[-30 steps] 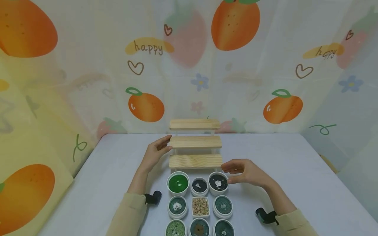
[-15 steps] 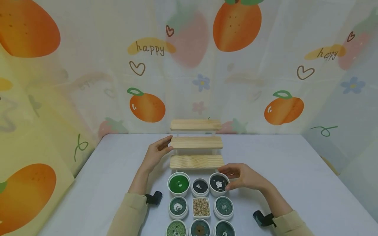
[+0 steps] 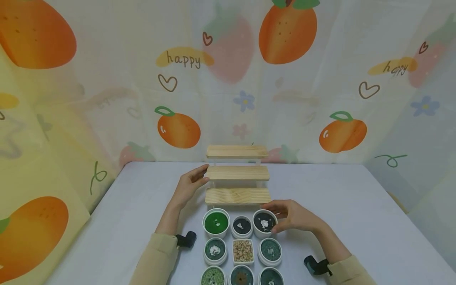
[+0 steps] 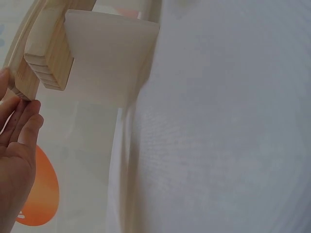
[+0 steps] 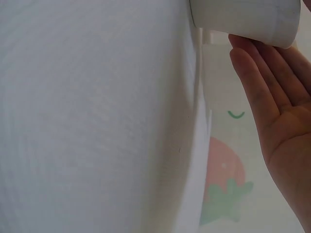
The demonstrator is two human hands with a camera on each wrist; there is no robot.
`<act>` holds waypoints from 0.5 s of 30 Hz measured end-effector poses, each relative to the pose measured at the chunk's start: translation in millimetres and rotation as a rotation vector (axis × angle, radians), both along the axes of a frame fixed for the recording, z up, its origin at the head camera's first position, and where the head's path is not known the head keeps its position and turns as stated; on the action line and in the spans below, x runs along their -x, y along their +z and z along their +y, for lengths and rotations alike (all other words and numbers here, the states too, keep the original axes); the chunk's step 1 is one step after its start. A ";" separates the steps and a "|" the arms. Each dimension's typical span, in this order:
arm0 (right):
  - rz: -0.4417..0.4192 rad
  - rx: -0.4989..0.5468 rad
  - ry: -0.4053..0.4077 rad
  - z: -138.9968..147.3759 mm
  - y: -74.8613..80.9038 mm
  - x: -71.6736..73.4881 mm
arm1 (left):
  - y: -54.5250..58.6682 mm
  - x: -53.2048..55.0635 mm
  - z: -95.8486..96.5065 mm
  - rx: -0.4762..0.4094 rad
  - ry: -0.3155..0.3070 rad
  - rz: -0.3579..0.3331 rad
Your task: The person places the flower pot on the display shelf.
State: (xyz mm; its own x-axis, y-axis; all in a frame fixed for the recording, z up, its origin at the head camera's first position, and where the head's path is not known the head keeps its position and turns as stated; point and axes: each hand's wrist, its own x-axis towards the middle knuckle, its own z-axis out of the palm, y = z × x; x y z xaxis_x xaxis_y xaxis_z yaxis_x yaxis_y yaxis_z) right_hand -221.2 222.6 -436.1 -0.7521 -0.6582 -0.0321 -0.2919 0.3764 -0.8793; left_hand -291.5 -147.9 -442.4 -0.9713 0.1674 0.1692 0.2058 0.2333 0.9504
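Observation:
A three-tier shelf with pale wooden boards (image 3: pixel 238 173) stands near the table's back edge. My left hand (image 3: pixel 189 186) touches the left end of its middle board, fingers fairly straight; the left wrist view shows the fingertips against the board's end (image 4: pixel 24 80). Just in front of the lowest board, my right hand (image 3: pixel 293 215) holds the right side of a round white pot (image 3: pixel 265 222) with a dark filling and a white patch. Its thumb is at the near side, its fingers behind. In the right wrist view, fingers touch the pot's wall (image 5: pixel 248 19).
Left of the held pot are a small dark-filled pot (image 3: pixel 242 226) and a bright green one (image 3: pixel 216 222). Two more rows hold several green-filled pots and a square dish of tan bits (image 3: pixel 243 251). A fruit-print cloth (image 3: pixel 292 87) hangs behind the white table (image 3: pixel 327 186).
My right hand has moved slightly left and down, from beside the dark-filled pot to a hold around its right side. The left hand stays at the middle board. The view has shifted slightly.

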 end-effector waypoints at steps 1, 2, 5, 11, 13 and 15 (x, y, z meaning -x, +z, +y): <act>-0.007 0.004 0.004 0.2 -0.2 -0.1 | -0.2 -0.2 0.1 0.000 0.001 0.000; -0.012 0.009 0.009 0.4 -0.4 -0.2 | -0.3 -0.4 0.2 -0.002 0.001 -0.001; -0.025 0.021 0.023 0.9 -0.6 -0.5 | -0.4 -0.9 0.6 -0.008 0.000 -0.001; -0.020 0.008 0.019 0.7 0.4 -1.0 | -0.4 -0.9 1.0 -0.011 0.006 -0.002; -0.010 -0.002 0.013 0.2 0.8 -1.2 | -0.5 -0.6 1.1 -0.009 0.012 -0.004; -0.003 -0.010 0.009 -0.2 1.1 -1.3 | -0.9 -0.4 1.0 -0.004 0.014 -0.002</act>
State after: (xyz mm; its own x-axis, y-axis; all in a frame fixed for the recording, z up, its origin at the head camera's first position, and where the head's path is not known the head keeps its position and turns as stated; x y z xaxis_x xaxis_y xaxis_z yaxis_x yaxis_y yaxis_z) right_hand -219.9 222.4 -435.0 -0.7464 -0.6642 -0.0412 -0.2926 0.3831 -0.8761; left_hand -291.1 -146.9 -443.3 -0.9739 0.1530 0.1678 0.2005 0.2326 0.9517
